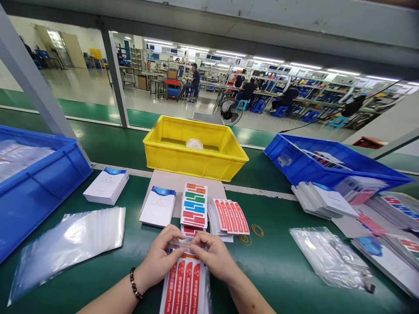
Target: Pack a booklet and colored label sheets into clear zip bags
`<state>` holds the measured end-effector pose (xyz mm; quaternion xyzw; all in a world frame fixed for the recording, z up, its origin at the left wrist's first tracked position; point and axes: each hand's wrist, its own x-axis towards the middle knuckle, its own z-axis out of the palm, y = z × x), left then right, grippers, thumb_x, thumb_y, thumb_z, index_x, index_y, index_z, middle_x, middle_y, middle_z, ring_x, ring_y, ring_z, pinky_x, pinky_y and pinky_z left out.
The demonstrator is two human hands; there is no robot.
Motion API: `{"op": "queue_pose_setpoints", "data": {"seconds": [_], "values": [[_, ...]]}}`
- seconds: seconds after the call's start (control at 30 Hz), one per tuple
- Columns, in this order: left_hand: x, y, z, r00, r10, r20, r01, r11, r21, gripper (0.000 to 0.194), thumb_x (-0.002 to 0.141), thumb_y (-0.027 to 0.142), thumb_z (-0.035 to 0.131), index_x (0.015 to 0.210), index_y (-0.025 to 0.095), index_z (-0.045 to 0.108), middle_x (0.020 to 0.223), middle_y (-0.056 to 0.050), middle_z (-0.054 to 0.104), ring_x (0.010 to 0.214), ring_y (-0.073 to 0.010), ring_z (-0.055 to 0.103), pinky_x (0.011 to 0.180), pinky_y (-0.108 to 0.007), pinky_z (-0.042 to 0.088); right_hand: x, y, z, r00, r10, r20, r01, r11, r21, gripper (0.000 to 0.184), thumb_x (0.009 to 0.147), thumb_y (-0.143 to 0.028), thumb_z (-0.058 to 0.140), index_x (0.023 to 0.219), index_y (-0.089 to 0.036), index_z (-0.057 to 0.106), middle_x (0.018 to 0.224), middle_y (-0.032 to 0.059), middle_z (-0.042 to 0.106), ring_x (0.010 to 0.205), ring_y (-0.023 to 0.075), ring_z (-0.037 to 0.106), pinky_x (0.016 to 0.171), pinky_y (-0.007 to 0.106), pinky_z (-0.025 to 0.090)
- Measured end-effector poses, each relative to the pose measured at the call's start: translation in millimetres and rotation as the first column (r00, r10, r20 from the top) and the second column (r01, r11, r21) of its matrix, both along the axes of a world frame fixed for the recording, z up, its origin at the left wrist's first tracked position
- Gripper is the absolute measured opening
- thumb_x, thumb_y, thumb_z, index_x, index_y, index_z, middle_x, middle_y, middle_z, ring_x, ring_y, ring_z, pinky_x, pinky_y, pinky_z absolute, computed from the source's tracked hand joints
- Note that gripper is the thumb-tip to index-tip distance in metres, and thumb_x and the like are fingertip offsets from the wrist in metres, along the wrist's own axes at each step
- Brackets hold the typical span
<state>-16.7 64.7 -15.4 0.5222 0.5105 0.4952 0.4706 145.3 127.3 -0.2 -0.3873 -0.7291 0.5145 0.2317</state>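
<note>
My left hand [161,258] and my right hand [212,255] meet at the near edge of the green table, fingers pinched on the top edge of a clear plastic bag [186,283] that holds red-and-white label sheets. A beaded bracelet sits on my left wrist. Just beyond my fingers lies a stack of multicoloured sticker sheets [194,205], with a white booklet [159,206] to its left and a fanned pile of red label sheets [229,216] to its right.
A yellow bin [196,163] stands ahead, blue bins at far left [36,187] and right [314,168]. Empty clear bags [70,242] lie left, filled bags [330,257] right. More booklets [106,185], rubber bands [251,234]. People sit at benches in the background.
</note>
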Motion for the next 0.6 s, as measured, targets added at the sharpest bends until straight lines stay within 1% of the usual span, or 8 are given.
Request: {"op": "queue_pose_setpoints", "data": {"seconds": [0.07,0.1,0.17,0.23,0.3,0.4,0.5,0.6], "values": [[-1.8,-0.1,2.0,0.999,-0.003,-0.051,0.004,1.0,0.022,0.004,0.075,0.022,0.056,0.076,0.019,0.055,0.086,-0.003,0.051,0.079,-0.017,0.052,0.068,-0.027,0.042,1.1,0.7,-0.3,1.0,0.002,0.011,-0.002,1.0,0.008,0.012,0.072,-0.018,0.055,0.06,-0.017,0.058,0.062,-0.0004,0.061,0.061,0.0127,0.053,0.06,0.024,0.041],[-2.5,0.3,2.9,0.999,0.01,-0.047,-0.01,1.0,-0.003,0.004,0.074,0.022,0.056,0.075,0.019,0.052,0.084,-0.003,0.051,0.077,-0.0165,0.052,0.066,-0.026,0.042,1.4,1.0,-0.2,1.0,0.005,0.015,-0.005,1.0,0.01,0.013,0.072,-0.018,0.055,0.06,-0.017,0.058,0.062,-0.0003,0.061,0.061,0.0128,0.053,0.06,0.024,0.041],[-3.1,2.1,4.1,0.999,0.045,0.004,-0.045,0.995,-0.086,0.011,0.07,0.02,0.057,0.079,0.02,0.05,0.08,-0.001,0.052,0.072,-0.0158,0.052,0.062,-0.026,0.042,1.4,1.3,0.2,1.0,0.014,0.02,-0.014,1.0,0.005,0.013,0.072,-0.018,0.054,0.06,-0.017,0.057,0.063,-0.0001,0.06,0.062,0.0128,0.053,0.061,0.024,0.041],[-3.0,4.0,4.6,0.999,0.033,0.031,-0.027,0.986,-0.165,0.013,0.069,0.021,0.058,0.079,0.019,0.051,0.075,0.0,0.054,0.069,-0.0156,0.053,0.063,-0.026,0.042,1.0,1.3,0.4,1.0,0.015,0.02,-0.015,1.0,0.002,0.013,0.072,-0.018,0.053,0.06,-0.016,0.057,0.063,-0.0002,0.06,0.062,0.0128,0.052,0.061,0.024,0.041],[-2.5,5.2,4.6,1.0,-0.003,0.0,0.003,0.981,-0.196,0.008,0.07,0.024,0.056,0.07,0.017,0.053,0.069,-0.001,0.055,0.065,-0.0151,0.052,0.063,-0.026,0.041,0.4,1.1,0.0,1.0,0.016,0.023,-0.016,1.0,0.014,0.013,0.071,-0.018,0.053,0.059,-0.017,0.056,0.062,-0.0006,0.059,0.061,0.0125,0.052,0.06,0.023,0.04],[-1.6,5.1,5.0,0.999,-0.008,-0.05,-0.002,0.981,-0.194,0.017,0.071,0.027,0.055,0.059,0.017,0.05,0.063,0.0,0.054,0.061,-0.0139,0.049,0.059,-0.025,0.039,-0.6,0.5,-1.0,0.999,0.021,0.035,-0.023,0.998,0.056,0.014,0.072,-0.018,0.053,0.058,-0.017,0.055,0.061,-0.0012,0.057,0.06,0.012,0.051,0.059,0.023,0.04],[-0.3,3.9,5.3,0.999,0.015,-0.049,-0.023,0.985,-0.171,0.018,0.071,0.028,0.056,0.058,0.017,0.05,0.062,0.0,0.054,0.06,-0.0134,0.048,0.059,-0.025,0.038,-2.2,-1.4,-2.1,0.999,0.013,0.045,-0.018,0.993,0.115,0.015,0.073,-0.017,0.052,0.058,-0.017,0.054,0.061,-0.0009,0.056,0.06,0.0121,0.05,0.059,0.023,0.039],[2.0,3.4,4.2,1.0,0.003,-0.01,-0.004,0.987,-0.158,0.017,0.071,0.029,0.057,0.06,0.016,0.053,0.063,0.0,0.055,0.061,-0.0139,0.049,0.06,-0.025,0.039,-4.6,-4.9,-4.0,0.999,0.021,0.043,-0.028,0.985,0.169,0.015,0.074,-0.016,0.052,0.06,-0.017,0.057,0.063,-0.0002,0.058,0.061,0.0126,0.052,0.059,0.023,0.039]]}}
